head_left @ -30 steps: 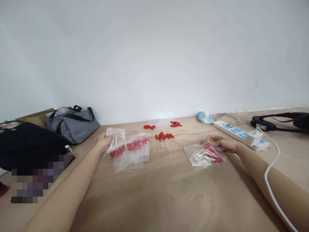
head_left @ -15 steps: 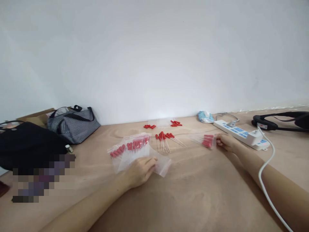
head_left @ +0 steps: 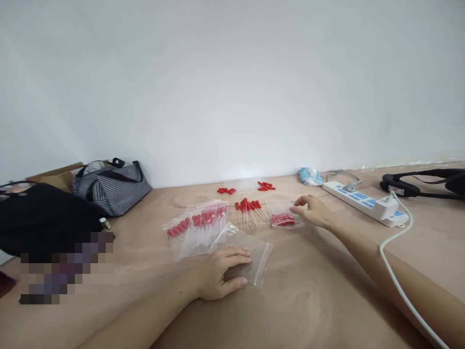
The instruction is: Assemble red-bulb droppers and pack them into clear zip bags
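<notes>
My left hand (head_left: 223,272) rests open, fingers apart, on the near edge of an unfilled clear zip bag (head_left: 256,252). Behind it, overlapping clear bags (head_left: 198,237) hold several red-topped droppers. My right hand (head_left: 310,209) is open beside a small clear bag (head_left: 285,220) of red-topped droppers, its fingertips by the bag's right edge. Loose droppers (head_left: 248,206) with red bulbs lie between the bags. Farther back are red bulbs (head_left: 226,190), clear tubes (head_left: 247,185) and more red bulbs (head_left: 266,186).
A white power strip (head_left: 358,198) with a white cable (head_left: 390,271) lies at right, near a blue-and-white packet (head_left: 310,176) and a black headset (head_left: 399,184). At left are a striped bag (head_left: 116,189), a black bag (head_left: 43,218) and a small bottle (head_left: 105,223).
The right-hand bag of droppers has moved left beside the loose droppers and my right hand has let go of it. The unfilled bag and my left hand have shifted right and nearer.
</notes>
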A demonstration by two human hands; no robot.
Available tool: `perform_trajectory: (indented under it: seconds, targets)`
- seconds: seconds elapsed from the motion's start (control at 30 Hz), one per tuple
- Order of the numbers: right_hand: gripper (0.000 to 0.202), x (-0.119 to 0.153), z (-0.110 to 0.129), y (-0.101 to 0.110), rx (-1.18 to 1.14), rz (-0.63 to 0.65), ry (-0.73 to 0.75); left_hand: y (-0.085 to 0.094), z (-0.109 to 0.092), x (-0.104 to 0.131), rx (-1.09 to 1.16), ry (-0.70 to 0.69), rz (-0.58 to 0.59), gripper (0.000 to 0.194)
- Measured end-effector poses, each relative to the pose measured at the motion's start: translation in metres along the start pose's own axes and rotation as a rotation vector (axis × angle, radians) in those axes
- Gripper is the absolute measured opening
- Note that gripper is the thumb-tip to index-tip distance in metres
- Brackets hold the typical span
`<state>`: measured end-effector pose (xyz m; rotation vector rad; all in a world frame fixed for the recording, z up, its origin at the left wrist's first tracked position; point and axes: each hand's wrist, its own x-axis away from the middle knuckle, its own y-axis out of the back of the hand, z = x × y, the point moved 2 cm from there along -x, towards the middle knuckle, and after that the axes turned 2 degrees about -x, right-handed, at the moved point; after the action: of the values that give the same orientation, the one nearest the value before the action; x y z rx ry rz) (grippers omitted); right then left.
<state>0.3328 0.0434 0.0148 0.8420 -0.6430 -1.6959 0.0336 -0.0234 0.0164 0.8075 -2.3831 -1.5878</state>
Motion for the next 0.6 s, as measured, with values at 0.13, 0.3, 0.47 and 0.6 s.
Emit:
perform_trajectory:
  seconds: [0.13, 0.3, 0.47, 0.6]
  targets:
    - [0.009, -0.008, 0.039, -0.032, 0.021, 0.094, 0.095, -0.006, 0.001, 0.001, -0.080, -0.040, -0.053, 0.034]
    - [0.014, -0.026, 0.065, -0.070, 0.039, 0.106, 0.020, -0.007, 0.002, 0.002, -0.152, -0.061, -0.091, 0.031]
    - [0.015, -0.039, 0.070, -0.081, -0.006, 0.128, -0.069, -0.005, 0.001, 0.001, -0.129, -0.064, -0.095, 0.026]
    - [0.021, -0.044, 0.072, -0.083, -0.098, 0.146, -0.083, -0.003, 0.000, 0.002, -0.082, -0.029, -0.059, 0.026]
